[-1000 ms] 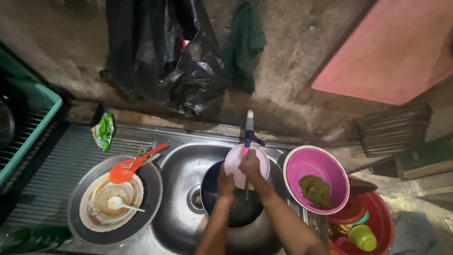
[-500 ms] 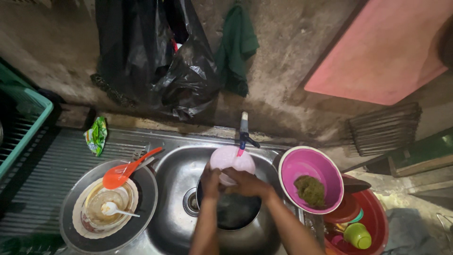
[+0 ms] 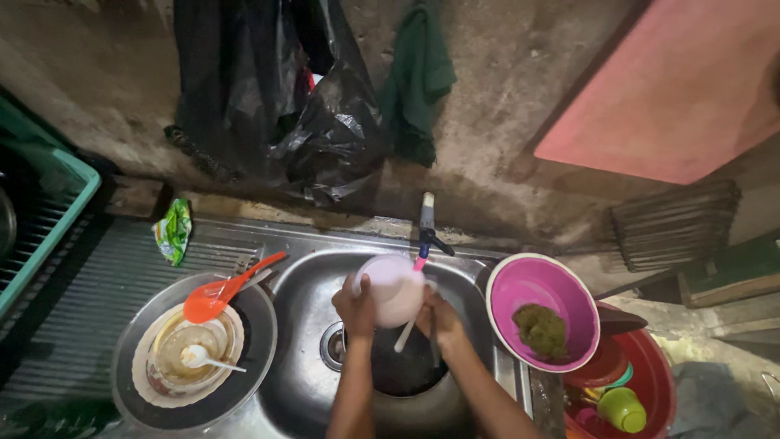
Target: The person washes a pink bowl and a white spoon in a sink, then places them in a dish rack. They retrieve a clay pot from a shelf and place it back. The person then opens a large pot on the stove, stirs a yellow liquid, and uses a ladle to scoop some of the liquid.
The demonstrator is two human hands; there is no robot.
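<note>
Over the steel sink (image 3: 305, 293) my left hand (image 3: 354, 306) grips the rim of a pale pink bowl (image 3: 392, 286), tilted under the tap (image 3: 426, 223). My right hand (image 3: 437, 318) touches the bowl's right side and holds utensils; a white handle sticks down from it. A dark pot (image 3: 406, 370) sits in the basin beneath both hands.
Left of the basin, a metal tray (image 3: 256, 358) carries a dirty plate (image 3: 142, 370), a white spoon (image 3: 199, 356) and an orange ladle (image 3: 215, 294). A magenta bowl (image 3: 520, 284) with a green scrubber (image 3: 541, 328) stands on the right, a red basin (image 3: 658, 358) beyond it. A teal crate (image 3: 57, 183) is far left.
The bowl has tilted and shifted slightly under the tap. My right hand has dropped from the bowl's top to its right side, now with utensils in it.
</note>
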